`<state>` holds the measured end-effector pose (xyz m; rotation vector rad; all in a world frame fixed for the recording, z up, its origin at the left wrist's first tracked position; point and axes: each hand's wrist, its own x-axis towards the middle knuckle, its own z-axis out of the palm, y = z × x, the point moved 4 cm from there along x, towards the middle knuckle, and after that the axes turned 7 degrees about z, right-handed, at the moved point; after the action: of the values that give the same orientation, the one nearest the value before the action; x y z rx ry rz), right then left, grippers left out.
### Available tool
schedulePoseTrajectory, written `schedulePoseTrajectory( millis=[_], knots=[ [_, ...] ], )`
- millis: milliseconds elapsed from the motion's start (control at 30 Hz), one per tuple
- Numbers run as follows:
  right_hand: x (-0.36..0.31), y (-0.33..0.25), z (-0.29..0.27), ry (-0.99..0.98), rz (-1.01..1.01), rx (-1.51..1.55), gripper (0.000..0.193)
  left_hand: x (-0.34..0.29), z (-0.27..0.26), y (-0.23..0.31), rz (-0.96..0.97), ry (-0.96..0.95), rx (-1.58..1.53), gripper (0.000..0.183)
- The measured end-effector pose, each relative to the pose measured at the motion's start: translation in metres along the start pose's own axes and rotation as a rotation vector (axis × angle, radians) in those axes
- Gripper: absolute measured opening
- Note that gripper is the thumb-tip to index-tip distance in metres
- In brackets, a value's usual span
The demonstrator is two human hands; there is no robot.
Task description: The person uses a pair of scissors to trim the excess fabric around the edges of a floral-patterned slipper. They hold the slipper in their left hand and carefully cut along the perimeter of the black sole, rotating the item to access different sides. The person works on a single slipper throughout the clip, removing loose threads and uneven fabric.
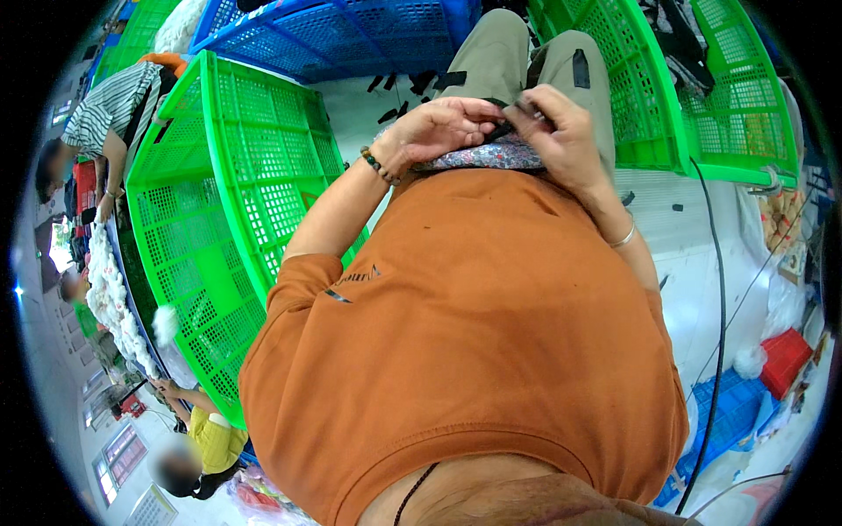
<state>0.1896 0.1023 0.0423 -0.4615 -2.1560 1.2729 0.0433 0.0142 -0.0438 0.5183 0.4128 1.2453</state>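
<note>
Over my lap, my left hand (449, 130) is curled, with thumb and fingertips at a small dark piece (500, 133) that looks like cloth. My right hand (561, 131) pinches at the same spot from the other side, its fingers bent and close to the left fingertips. The fingers partly hide the dark piece, so its shape is not clear. Beneath both hands a floral-patterned cloth (482, 159) lies across my lap. One black strip (581, 68) rests on my right trouser leg, and another black strip (451, 79) lies by the left leg.
Green plastic crates (272, 149) stand close on my left, with another green crate (614, 79) on my right. A blue crate (351, 35) is ahead. Several black pieces (403, 110) lie on the floor. A black cable (721, 289) runs at right. Other people work at left, near white fluffy material (114, 294).
</note>
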Motion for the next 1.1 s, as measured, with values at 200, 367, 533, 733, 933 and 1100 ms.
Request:
schedulePoseTrajectory(
  millis=[200,367,533,733,933,1100],
  knots=[
    [-0.011,0.033,0.003,0.070,0.388,0.585,0.012,0.017,0.009,-0.006,-0.022,0.241,0.224,0.034],
    [-0.014,0.027,0.001,0.089,0.359,0.697,0.011,0.033,0.018,-0.005,-0.160,0.239,0.000,0.030],
    [-0.013,0.013,-0.001,0.025,0.174,0.534,0.013,0.034,0.017,-0.017,-0.202,0.406,-0.023,0.007],
    [0.002,0.004,-0.023,0.161,0.186,0.393,0.012,0.013,0.028,0.000,0.087,0.509,0.048,0.016],
    [0.015,0.031,-0.027,0.246,0.443,0.550,0.033,0.011,0.046,0.022,0.424,0.609,-0.028,0.023],
    [-0.008,0.031,-0.029,0.129,0.305,0.176,0.038,0.015,0.045,0.025,0.510,0.608,-0.125,0.017]
  ],
)
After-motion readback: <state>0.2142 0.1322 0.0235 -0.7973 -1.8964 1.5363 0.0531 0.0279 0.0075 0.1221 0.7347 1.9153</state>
